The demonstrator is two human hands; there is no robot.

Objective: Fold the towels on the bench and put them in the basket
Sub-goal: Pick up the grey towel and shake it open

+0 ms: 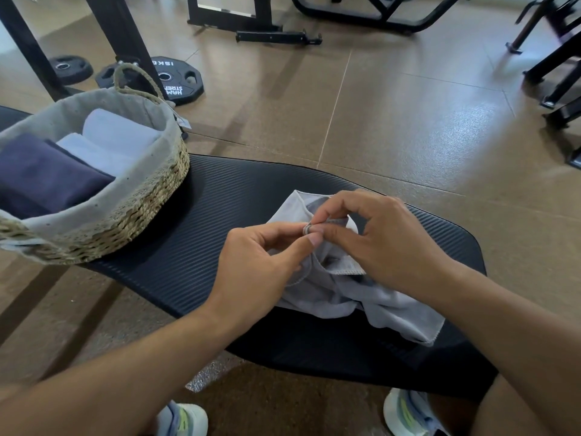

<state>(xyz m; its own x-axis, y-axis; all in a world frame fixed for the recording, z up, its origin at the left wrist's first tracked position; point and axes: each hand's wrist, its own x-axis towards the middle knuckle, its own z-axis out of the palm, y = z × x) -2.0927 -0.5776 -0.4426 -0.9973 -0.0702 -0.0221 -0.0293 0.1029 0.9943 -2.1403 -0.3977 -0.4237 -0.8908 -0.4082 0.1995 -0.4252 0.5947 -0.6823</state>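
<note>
While the light grey towel lies in a crumpled heap on the black padded table, both hands work at its top edge. The left hand pinches the hem between thumb and first finger, so its grip is clamped on the towel. The right hand pinches the same hem just beside it, and its grip is clamped on the towel too. The two pinches almost touch. I think the person is hunting for a corner so the towel can be spread out flat. No fold is made in this towel yet. One end of it hangs near the table's near edge.

To the left, the woven basket with a cloth lining sits on the same table, well apart from the towel. Inside it lie a folded dark navy towel and two pale rolled or folded towels, side by side. So it looks like three towels are done. I see no other loose towel on the table, so this grey one may be the last. It still needs to be opened, folded, and carried over to the basket, where there seems to be a little room.

Past the table is a brown floor. A black weight plate lies on it behind the basket, and black gym frames stand farther back. Two pale shoes show at the bottom.
</note>
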